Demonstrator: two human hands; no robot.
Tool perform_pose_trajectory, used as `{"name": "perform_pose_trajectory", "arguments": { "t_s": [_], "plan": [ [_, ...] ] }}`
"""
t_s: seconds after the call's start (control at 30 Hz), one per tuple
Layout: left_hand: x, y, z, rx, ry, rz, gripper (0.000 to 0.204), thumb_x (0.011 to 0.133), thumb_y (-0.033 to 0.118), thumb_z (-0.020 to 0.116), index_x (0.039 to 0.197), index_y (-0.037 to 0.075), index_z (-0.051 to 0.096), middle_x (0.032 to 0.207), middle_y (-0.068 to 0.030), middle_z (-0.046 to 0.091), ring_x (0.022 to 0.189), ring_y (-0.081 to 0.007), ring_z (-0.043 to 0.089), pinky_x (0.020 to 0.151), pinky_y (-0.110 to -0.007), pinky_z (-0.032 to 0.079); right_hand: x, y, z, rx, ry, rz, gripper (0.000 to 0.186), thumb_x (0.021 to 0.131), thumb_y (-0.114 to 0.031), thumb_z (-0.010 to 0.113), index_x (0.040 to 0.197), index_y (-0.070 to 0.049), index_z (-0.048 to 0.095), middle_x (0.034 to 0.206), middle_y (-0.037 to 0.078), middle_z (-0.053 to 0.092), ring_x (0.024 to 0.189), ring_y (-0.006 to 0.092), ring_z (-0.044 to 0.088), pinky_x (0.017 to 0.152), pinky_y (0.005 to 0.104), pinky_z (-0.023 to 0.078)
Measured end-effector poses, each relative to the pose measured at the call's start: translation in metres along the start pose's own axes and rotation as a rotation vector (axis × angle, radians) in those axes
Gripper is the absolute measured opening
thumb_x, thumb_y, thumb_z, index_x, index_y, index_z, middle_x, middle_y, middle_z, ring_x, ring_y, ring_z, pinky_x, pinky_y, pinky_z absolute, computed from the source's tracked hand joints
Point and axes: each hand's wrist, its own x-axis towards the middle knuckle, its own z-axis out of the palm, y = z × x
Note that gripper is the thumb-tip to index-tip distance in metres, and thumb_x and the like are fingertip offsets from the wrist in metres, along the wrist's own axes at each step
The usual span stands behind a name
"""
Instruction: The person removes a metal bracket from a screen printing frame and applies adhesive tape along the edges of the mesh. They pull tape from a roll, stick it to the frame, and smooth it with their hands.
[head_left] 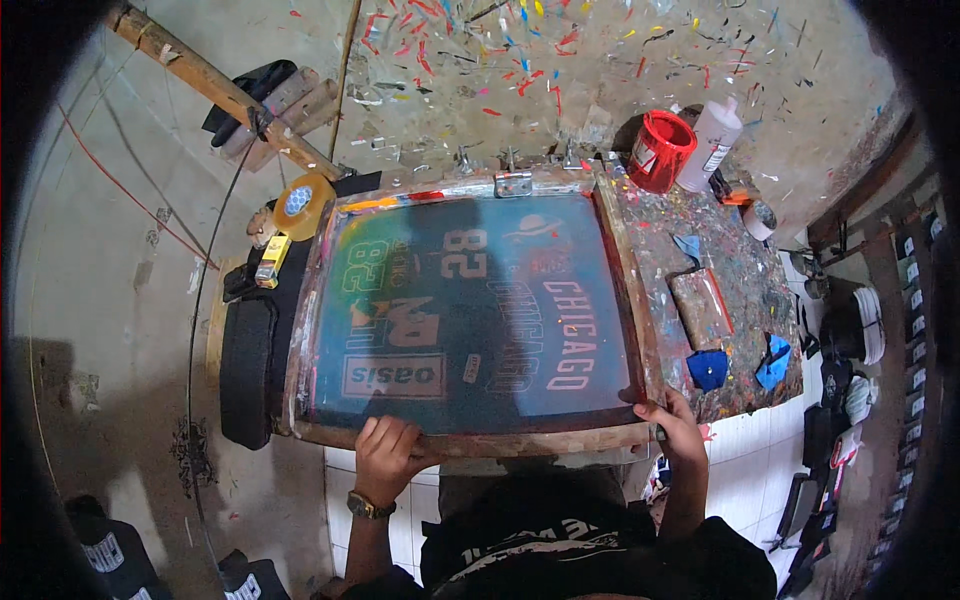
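Note:
A wooden screen-printing frame (540, 443) lies before me, its blue-grey mesh (450, 400) bearing pale stencilled letters and figures. My left hand (388, 458) is closed over the near edge, left of the middle, with the fingers curled on top of the wood. At the near right corner my right hand (680, 428) grips the same frame, thumb on the inner side and fingers round the outside. Along the far edge, a metal hinge clamp (513, 184) meets the frame. What lies beneath the mesh is hidden.
Right of the frame, the paint-stained table (740, 310) holds a red paint bucket (662, 150), a whitish bottle (712, 145), blue scraps (708, 369) and a flat brownish block (700, 308). On the left are a tape roll (303, 202), a yellow box (272, 262) and a black pad (248, 370).

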Motion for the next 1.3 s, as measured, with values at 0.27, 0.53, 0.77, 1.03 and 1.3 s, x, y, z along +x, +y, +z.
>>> {"name": "perform_pose_trajectory", "arguments": {
  "t_s": [0.27, 0.53, 0.77, 1.03, 1.3],
  "plan": [
    [-0.001, -0.003, -0.004, -0.066, -0.068, -0.051, 0.042, 0.063, 0.029, 0.089, 0.087, 0.006, 0.064, 0.089, -0.0067, 0.063, 0.084, -0.0245, 0.061, 0.072, -0.038, 0.045, -0.002, 0.006, 0.004, -0.157, 0.118, -0.01, 0.042, 0.084, -0.001, 0.072, 0.125, 0.004, 0.062, 0.113, 0.012, 0.071, 0.101, 0.0215, 0.068, 0.092, 0.033, 0.053],
    [0.02, -0.011, -0.005, -0.119, -0.419, 0.05, 0.043, 0.072, 0.037, 0.087, 0.09, 0.005, 0.065, 0.087, -0.0073, 0.065, 0.089, -0.028, 0.067, 0.083, -0.041, 0.054, 0.007, 0.017, 0.0, -1.037, 0.255, -0.427, 0.04, 0.074, -0.01, 0.077, 0.109, 0.004, 0.067, 0.1, 0.011, 0.053, 0.083, 0.0248, 0.059, 0.074, 0.0355, 0.049],
    [0.143, -0.172, 0.004, -0.037, -0.111, -0.152, 0.019, 0.078, 0.018, 0.074, 0.09, 0.005, 0.067, 0.089, -0.0154, 0.067, 0.087, -0.0349, 0.066, 0.079, -0.043, 0.053, 0.022, -0.017, -0.005, -0.742, 0.353, -0.415, 0.046, 0.085, -0.019, 0.078, 0.124, 0.001, 0.063, 0.099, 0.011, 0.058, 0.088, 0.0239, 0.057, 0.081, 0.0342, 0.045],
    [0.227, -0.375, 0.052, 0.247, -0.21, -0.609, 0.067, 0.072, 0.013, 0.076, 0.131, -0.005, 0.051, 0.13, -0.0274, 0.06, 0.125, -0.0423, 0.056, 0.112, -0.049, 0.042, 0.068, -0.065, -0.019, -0.86, 0.379, -0.485, 0.026, 0.094, -0.015, 0.068, 0.114, 0.001, 0.065, 0.095, 0.008, 0.059, 0.081, 0.0177, 0.055, 0.073, 0.0321, 0.044],
    [0.22, -0.387, 0.043, 0.327, -0.158, -0.444, 0.061, 0.078, 0.024, 0.082, 0.127, -0.003, 0.056, 0.127, -0.0255, 0.062, 0.123, -0.0417, 0.057, 0.106, -0.05, 0.043, 0.073, -0.064, 0.013, -0.822, 0.316, -0.524, 0.018, 0.097, -0.014, 0.064, 0.106, 0.001, 0.068, 0.098, 0.011, 0.067, 0.086, 0.0181, 0.061, 0.076, 0.0304, 0.047]
  ]
}}
